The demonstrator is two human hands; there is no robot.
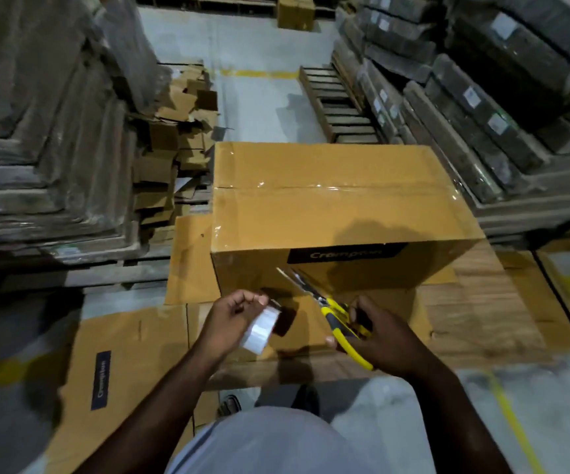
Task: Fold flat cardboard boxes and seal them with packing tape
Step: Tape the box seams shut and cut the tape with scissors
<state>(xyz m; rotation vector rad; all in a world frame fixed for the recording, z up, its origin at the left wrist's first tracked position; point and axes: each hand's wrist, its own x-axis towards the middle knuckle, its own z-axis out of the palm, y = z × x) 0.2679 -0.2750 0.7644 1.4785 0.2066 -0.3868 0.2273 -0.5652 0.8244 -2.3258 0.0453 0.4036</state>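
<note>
A person's left hand grips a roll of clear packing tape, fingers curled over its top, while the right hand closes around yellow-handled scissors (blades parted, pointing toward the box). Just beyond stands the assembled cardboard box, its top seam taped, on a wooden pallet. A flat carton lies near left; cardboard scraps pile far left.
</note>
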